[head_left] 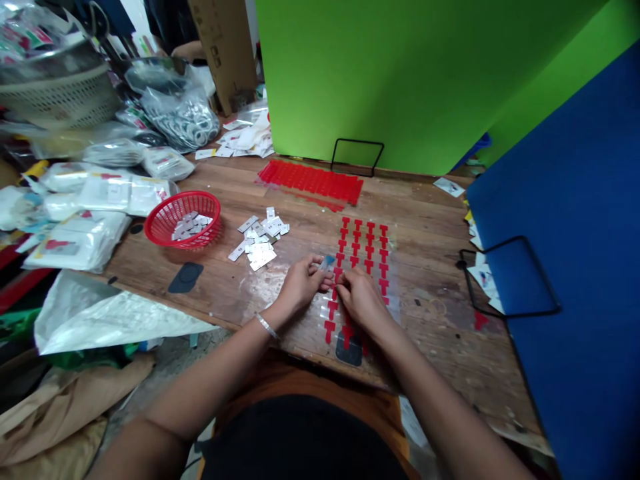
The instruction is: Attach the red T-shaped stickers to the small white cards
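Left of centre: red basket [183,219] with small white packets, loose white packets [257,241] beside it on table [440,227]. Centre: left hand [300,283] pinches small clear piece [326,264]; right hand [361,298] fingers curled, pressing on sheet of red T-stickers [363,250]. Right edge: blue board [575,267].

Worn wooden table [435,220], green wall [400,73]

Packing workshop: sticker sheets [313,180], bagged parts [180,120], worn wooden bench [430,220].

Print shows on the small white tags [260,240] and packets [107,193], too small to read.
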Demonstrator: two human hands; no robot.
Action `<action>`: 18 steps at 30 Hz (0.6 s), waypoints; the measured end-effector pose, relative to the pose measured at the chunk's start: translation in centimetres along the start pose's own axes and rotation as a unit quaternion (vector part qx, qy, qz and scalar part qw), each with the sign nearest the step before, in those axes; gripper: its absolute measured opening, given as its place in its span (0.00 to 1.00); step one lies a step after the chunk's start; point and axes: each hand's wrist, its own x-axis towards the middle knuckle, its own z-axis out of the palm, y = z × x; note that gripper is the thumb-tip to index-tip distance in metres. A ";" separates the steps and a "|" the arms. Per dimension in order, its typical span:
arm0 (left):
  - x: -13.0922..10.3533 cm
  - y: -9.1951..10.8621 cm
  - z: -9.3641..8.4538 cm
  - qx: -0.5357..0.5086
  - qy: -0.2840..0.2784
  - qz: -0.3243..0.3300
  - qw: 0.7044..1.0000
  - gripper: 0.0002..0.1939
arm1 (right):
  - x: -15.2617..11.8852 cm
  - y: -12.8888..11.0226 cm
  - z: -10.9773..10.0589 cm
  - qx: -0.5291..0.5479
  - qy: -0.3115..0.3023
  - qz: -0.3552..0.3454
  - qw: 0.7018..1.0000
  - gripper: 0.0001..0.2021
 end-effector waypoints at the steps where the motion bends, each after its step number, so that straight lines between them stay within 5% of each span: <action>1: 0.4 -0.2 0.1 0.003 0.000 -0.001 1.000 0.07 | 0.1 0.0 0.0 -0.002 -0.003 0.000 1.000 0.07; 18: 1.5 -0.6 0.4 0.087 0.001 0.013 0.996 0.06 | -2.2 -0.4 0.4 0.055 0.081 -0.053 0.994 0.07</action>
